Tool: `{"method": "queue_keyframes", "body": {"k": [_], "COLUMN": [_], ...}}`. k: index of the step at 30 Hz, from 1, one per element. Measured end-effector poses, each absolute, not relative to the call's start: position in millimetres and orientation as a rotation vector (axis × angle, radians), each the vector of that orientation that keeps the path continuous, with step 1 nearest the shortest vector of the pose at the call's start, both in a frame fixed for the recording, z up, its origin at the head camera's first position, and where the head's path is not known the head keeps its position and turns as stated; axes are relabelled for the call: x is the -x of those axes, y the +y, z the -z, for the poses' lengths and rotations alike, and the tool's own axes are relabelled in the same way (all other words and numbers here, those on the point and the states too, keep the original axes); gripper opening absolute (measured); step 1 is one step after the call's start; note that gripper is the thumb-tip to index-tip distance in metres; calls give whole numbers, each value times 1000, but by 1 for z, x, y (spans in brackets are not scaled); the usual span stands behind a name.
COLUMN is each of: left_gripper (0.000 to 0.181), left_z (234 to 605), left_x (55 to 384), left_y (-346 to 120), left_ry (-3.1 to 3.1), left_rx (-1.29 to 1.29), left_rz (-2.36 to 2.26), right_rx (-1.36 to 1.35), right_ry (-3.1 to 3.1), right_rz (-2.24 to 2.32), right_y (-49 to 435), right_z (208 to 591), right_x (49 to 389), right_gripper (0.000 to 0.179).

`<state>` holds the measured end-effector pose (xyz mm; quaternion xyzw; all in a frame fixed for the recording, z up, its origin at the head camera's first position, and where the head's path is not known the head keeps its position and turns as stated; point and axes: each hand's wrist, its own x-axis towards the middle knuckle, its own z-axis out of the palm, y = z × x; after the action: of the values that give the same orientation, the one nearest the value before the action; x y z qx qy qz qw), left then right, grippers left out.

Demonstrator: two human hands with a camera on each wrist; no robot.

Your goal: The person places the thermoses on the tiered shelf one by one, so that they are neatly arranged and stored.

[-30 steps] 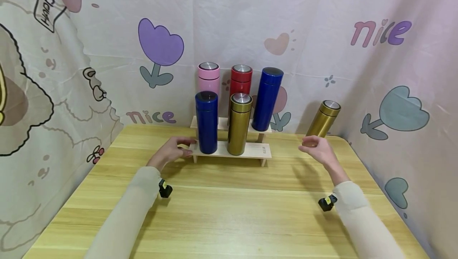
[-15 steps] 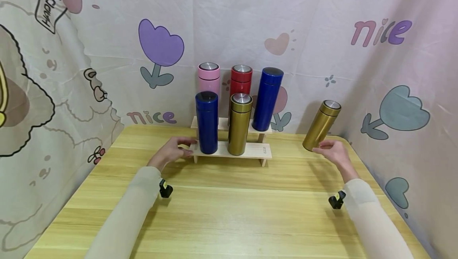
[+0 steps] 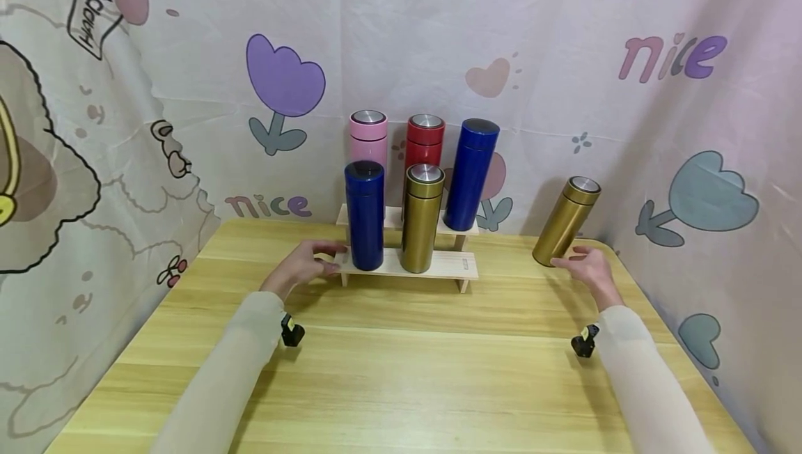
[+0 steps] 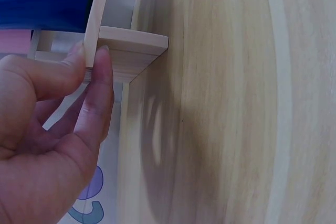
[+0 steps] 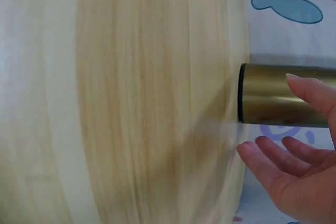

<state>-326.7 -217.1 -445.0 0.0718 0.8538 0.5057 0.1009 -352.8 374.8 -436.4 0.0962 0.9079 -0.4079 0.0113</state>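
Note:
My left hand (image 3: 299, 266) pinches the left end of a pale wooden two-step rack (image 3: 452, 266) between thumb and fingers, as the left wrist view shows up close. On the lower step stand a blue thermos bottle (image 3: 365, 224) and a gold thermos bottle (image 3: 421, 228). Behind them, the upper step bears pink (image 3: 368, 144), red (image 3: 426, 135) and blue (image 3: 471, 179) thermos bottles. To the right, another gold thermos bottle (image 3: 567, 221) stands on the table. Beside its base is my right hand (image 3: 587, 269), thumb and fingers (image 5: 262, 166) spread apart, gripping nothing.
The wooden table (image 3: 401, 370) reaches back to a patterned curtain (image 3: 539, 22), which also hangs along both sides. The standing gold thermos is close to the table's back right corner.
My right hand has moved right, from in front of the separate gold thermos to its right side, uncovering its lower part. My left hand keeps its place on the rack.

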Motion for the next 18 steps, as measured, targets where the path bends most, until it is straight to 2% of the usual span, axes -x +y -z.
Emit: {"method": "queue_keyframes", "body": {"k": [9,18], "left_gripper": [48,48], "left_z": [447,446], "left_x": [328,326], "left_y": [-218,-216], "left_ry": [2532,2524], "left_rx": [-228,-250], "left_rz": [-1496,-1508], "right_rx": [-343,-370], "right_ry": [2806,2760], "right_rz": [1368,1457], "right_y": [374,372], "right_z": [447,450], "right_x": [361,367], "right_gripper": [89,97]}}
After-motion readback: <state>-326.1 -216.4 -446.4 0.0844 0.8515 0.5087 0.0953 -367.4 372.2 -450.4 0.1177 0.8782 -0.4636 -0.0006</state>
